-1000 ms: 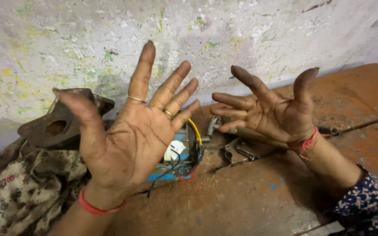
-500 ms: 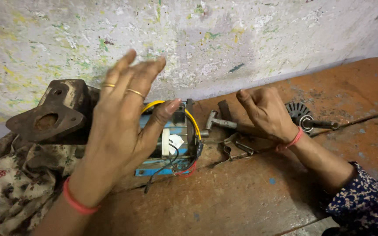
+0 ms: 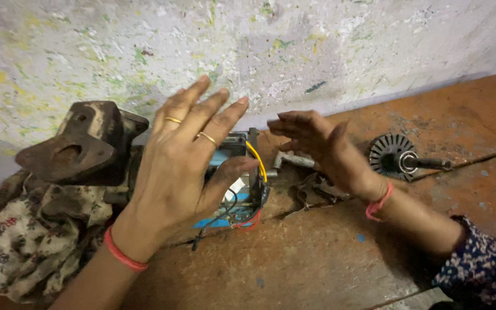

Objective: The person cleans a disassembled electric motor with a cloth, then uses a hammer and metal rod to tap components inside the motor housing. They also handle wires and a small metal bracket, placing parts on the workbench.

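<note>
Rust-brown worn surface: both hands, left hand and right hand, hover released over the blue wired motor block near its back edge; grasping it seems next.

Left hand spread open over blue wired motor part; right hand hovering palm-down above small metal pieces; finned rotor just beyond.

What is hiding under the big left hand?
Under the left hand sits a blue motor part with yellow, red and black wires. The hand covers most of it, so its middle stays unseen.
</note>
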